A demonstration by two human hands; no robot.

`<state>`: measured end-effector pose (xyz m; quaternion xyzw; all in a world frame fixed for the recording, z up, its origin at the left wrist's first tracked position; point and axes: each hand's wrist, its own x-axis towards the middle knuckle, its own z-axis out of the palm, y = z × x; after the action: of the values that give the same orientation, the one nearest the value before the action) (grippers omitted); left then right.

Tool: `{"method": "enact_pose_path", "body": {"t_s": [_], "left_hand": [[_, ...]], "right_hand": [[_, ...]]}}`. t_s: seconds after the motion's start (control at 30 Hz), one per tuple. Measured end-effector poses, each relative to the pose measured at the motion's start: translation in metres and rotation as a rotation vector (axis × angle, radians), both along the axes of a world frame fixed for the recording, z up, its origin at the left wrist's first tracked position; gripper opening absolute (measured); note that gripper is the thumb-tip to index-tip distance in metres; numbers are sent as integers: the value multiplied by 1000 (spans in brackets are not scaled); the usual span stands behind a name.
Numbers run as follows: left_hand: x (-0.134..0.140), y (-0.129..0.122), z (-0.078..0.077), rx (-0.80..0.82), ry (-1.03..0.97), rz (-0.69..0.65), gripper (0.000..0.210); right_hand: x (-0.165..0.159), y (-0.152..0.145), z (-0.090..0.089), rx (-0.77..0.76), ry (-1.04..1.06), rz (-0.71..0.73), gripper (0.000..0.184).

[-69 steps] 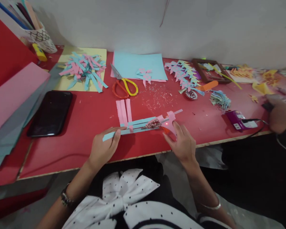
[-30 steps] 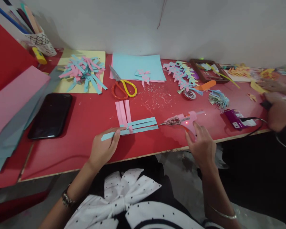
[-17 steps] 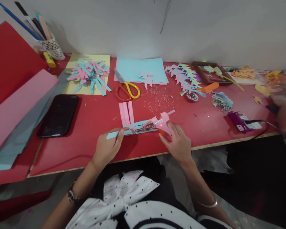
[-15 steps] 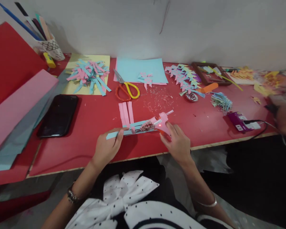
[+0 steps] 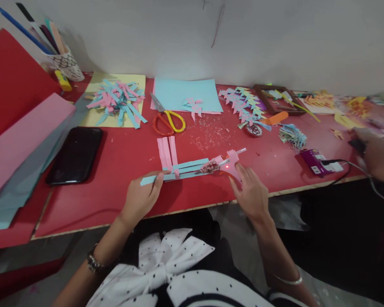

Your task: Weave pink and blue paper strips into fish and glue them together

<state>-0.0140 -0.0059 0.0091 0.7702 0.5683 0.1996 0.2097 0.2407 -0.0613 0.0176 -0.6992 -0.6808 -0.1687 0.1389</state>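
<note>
My left hand [image 5: 144, 194] pinches light blue paper strips [image 5: 192, 169] near their left end, where they are woven with pink strips [image 5: 167, 151] that stand out toward the wall. My right hand [image 5: 251, 192] is wrapped round the grip of a pink hot glue gun [image 5: 232, 164] with a red light and a clear glue stick in its back. The gun's dirty nozzle points left, over the blue strips; whether the tip touches the paper I cannot tell.
Scissors [image 5: 168, 121] lie behind the strips, near a pile of cut strips [image 5: 120, 100]. A black phone [image 5: 75, 155] rests left. Rightward are a purple power block [image 5: 320, 163] with a cable, a braided paper piece [image 5: 243, 104], and another person's hand [image 5: 379, 153].
My right hand and the glue gun have slid to the right along the blue strips, uncovering more of them. My left hand keeps its hold. The view has shifted slightly.
</note>
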Motion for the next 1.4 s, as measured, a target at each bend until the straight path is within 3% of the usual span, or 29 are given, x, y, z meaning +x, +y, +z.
{"method": "enact_pose_path", "body": {"t_s": [0.37, 0.5, 0.67, 0.9, 1.03, 1.27, 1.4], "left_hand": [[0, 0, 2, 17, 14, -5, 50], [1, 0, 3, 6, 7, -2, 51], [1, -1, 3, 16, 24, 7, 50], [1, -1, 2, 24, 0, 3, 48], [1, 0, 2, 25, 18, -1, 48], [6, 0, 5, 35, 84, 3, 45], [9, -3, 7, 47, 125, 22, 44]], "right_hand": [[21, -8, 9, 61, -17, -83, 35], [12, -3, 9, 132, 44, -94, 43], [0, 6, 4, 74, 126, -34, 42], [37, 12, 8, 149, 159, -286, 50], [51, 20, 7, 132, 197, -357, 51], [42, 49, -12, 22, 274, -290, 45], [15, 53, 2, 86, 269, -244, 38]]}}
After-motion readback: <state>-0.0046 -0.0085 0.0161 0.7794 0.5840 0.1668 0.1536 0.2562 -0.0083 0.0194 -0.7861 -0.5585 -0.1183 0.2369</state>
